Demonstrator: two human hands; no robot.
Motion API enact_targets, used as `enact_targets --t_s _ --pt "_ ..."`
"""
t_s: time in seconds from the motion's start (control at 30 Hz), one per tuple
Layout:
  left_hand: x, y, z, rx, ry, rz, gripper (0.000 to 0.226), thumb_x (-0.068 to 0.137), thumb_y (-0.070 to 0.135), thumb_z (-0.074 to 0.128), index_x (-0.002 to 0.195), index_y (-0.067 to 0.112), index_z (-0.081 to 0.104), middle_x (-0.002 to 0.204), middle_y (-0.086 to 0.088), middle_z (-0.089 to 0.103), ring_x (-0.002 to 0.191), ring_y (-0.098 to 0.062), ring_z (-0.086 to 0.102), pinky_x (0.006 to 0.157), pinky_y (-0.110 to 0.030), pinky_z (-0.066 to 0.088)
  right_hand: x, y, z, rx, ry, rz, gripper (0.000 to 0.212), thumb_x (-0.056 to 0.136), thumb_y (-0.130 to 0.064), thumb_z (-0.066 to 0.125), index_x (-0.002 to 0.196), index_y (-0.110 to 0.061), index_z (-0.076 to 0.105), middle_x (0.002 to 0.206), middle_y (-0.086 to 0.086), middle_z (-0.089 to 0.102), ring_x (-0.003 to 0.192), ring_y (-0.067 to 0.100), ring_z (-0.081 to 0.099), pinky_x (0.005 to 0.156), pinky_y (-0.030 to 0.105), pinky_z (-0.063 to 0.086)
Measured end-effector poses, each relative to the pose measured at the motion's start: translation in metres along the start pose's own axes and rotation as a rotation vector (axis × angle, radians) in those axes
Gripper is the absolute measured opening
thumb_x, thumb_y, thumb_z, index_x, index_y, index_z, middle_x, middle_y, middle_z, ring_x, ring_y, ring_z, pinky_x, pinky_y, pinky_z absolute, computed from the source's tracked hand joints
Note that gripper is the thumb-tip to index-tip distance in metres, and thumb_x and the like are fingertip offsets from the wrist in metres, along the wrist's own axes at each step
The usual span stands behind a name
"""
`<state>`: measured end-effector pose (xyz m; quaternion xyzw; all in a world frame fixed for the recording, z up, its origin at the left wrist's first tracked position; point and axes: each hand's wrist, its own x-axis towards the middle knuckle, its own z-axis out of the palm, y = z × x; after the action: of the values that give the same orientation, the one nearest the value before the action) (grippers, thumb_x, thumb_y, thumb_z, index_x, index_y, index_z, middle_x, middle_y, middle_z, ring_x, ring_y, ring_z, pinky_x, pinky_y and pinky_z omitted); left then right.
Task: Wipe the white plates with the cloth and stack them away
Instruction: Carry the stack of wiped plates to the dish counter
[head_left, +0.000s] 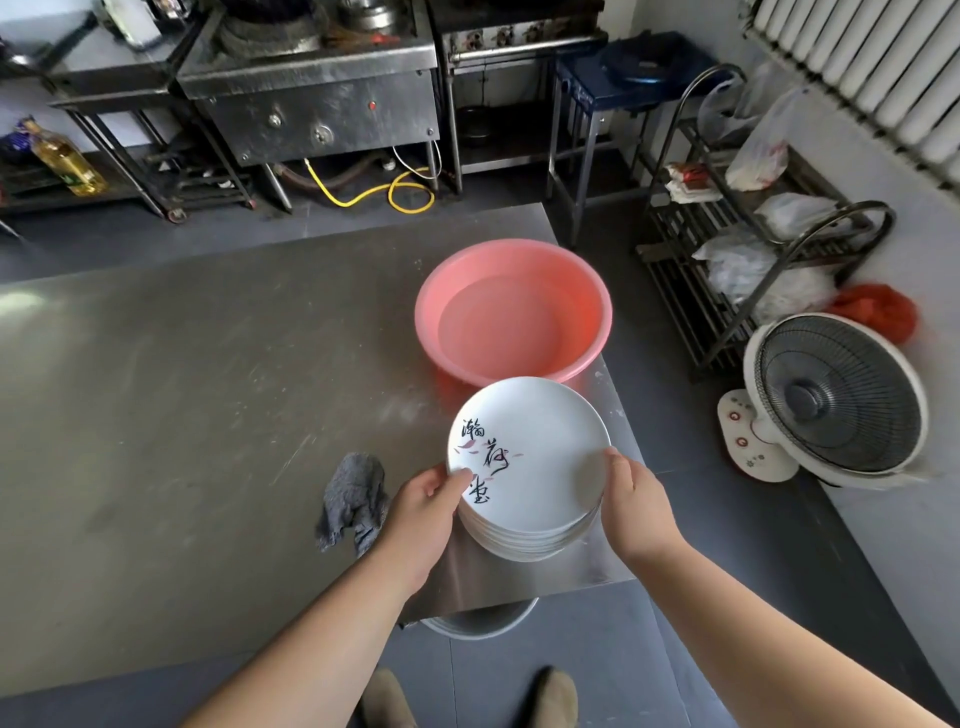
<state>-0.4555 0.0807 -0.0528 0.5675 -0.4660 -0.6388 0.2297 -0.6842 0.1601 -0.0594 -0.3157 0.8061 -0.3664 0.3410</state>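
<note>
Soft, even daylight fills the frame, with a bright glare patch on the steel table (156, 364) at left centre, faint shadows, and wide-angle bending at the edges.

Left hand (423, 512) and right hand (636, 506) clasp the plates (545, 483) from either side.

Steel table (208, 364), grey floor (727, 545), stove (322, 93), wire rack (737, 249)

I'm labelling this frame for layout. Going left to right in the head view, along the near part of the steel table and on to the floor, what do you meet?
grey cloth → left hand → stack of white plates → right hand → white fan on the floor.
</note>
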Motion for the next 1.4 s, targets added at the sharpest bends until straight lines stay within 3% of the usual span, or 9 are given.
enact_targets --t_s 0.17,0.3,0.63,0.83,1.0,1.1,1.2,1.3,1.4 --pt "-0.002 0.005 0.004 0.041 -0.016 0.030 0.041 0.076 0.062 0.059 0.103 0.038 0.078 0.112 0.018 0.077 0.102 0.004 0.070 0.088 -0.028 0.049 -0.003 -0.002 0.002 0.009 0.018 0.008 0.048 0.110 -0.029 0.023 0.084 -0.012 0.059 0.094 0.006 0.063 0.098 0.030 0.057 0.088 0.041 0.045" --pt "-0.003 0.008 0.005 0.100 0.033 0.031 0.042 0.079 0.058 0.059 0.106 0.030 0.074 0.124 0.006 0.070 0.113 -0.008 0.065 0.094 -0.032 0.048 -0.003 0.000 -0.001 0.001 0.003 0.012 0.054 0.111 -0.037 0.021 0.095 -0.010 0.065 0.103 0.009 0.066 0.105 0.029 0.059 0.099 0.044 0.047" --pt "-0.012 0.014 0.012 0.052 0.053 0.055 0.057 0.069 0.068 0.063 0.109 0.029 0.077 0.123 0.008 0.063 0.110 -0.002 0.065 0.088 -0.022 0.046 -0.004 0.000 -0.001 0.100 0.007 0.086 0.053 0.112 -0.043 0.020 0.117 -0.015 0.064 0.118 0.004 0.061 0.113 0.024 0.056 0.103 0.038 0.042" --pt "-0.008 0.013 0.014 -0.047 0.018 -0.004 0.021 0.098 0.029 0.065 0.114 0.021 0.075 0.111 0.006 0.080 0.107 -0.013 0.074 0.101 -0.042 0.056 -0.004 -0.005 0.002 0.147 0.034 0.108 0.052 0.111 -0.039 0.022 0.101 -0.010 0.065 0.111 0.009 0.065 0.106 0.030 0.057 0.092 0.038 0.041" --pt "-0.008 0.013 0.015 -0.214 0.028 -0.066 0.019 0.102 0.008 0.062 0.117 0.013 0.073 0.109 -0.003 0.081 0.105 -0.021 0.075 0.084 -0.033 0.060 -0.001 -0.013 -0.002 0.156 0.020 0.093 0.060 0.107 -0.042 0.023 0.104 -0.001 0.066 0.105 0.020 0.066 0.105 0.038 0.060 0.086 0.046 0.049" --pt "-0.006 0.017 0.015 -0.266 0.019 -0.055 0.023 0.101 0.006 0.062 0.121 0.012 0.071 0.112 -0.005 0.080 0.102 -0.018 0.076 0.081 -0.032 0.060 0.000 -0.017 -0.007 0.187 0.011 0.091 0.054 0.099 -0.050 0.025 0.097 -0.012 0.064 0.098 0.007 0.069 0.101 0.030 0.063 0.071 0.037 0.046" --pt "-0.004 0.024 0.012 -0.283 0.010 -0.032 0.023 0.100 0.006 0.063 0.121 0.012 0.070 0.112 -0.006 0.079 0.104 -0.020 0.075 0.082 -0.033 0.060 -0.001 -0.025 -0.012 0.227 -0.014 0.130 0.044 0.090 -0.059 0.026 0.087 -0.043 0.067 0.084 -0.024 0.070 0.087 0.015 0.064 0.071 0.031 0.046" --pt "0.000 0.031 0.007 -0.304 0.013 -0.011 0.025 0.100 0.003 0.062 0.124 0.009 0.068 0.115 -0.011 0.078 0.107 -0.024 0.074 0.083 -0.039 0.060 0.000 -0.027 -0.016 0.250 -0.049 0.144 0.047 0.086 -0.065 0.032 0.077 -0.039 0.070 0.073 -0.018 0.067 0.083 0.018 0.062 0.079 0.038 0.050" --pt "0.001 0.034 0.001 -0.300 -0.004 -0.007 0.030 0.100 0.005 0.063 0.129 0.009 0.066 0.120 -0.011 0.077 0.114 -0.028 0.072 0.086 -0.045 0.061 0.003 -0.020 -0.018 0.339 -0.146 0.172 0.062 0.085 -0.066 0.042 0.100 -0.012 0.069 0.092 -0.006 0.072 0.093 0.022 0.066 0.100 0.053 0.053"
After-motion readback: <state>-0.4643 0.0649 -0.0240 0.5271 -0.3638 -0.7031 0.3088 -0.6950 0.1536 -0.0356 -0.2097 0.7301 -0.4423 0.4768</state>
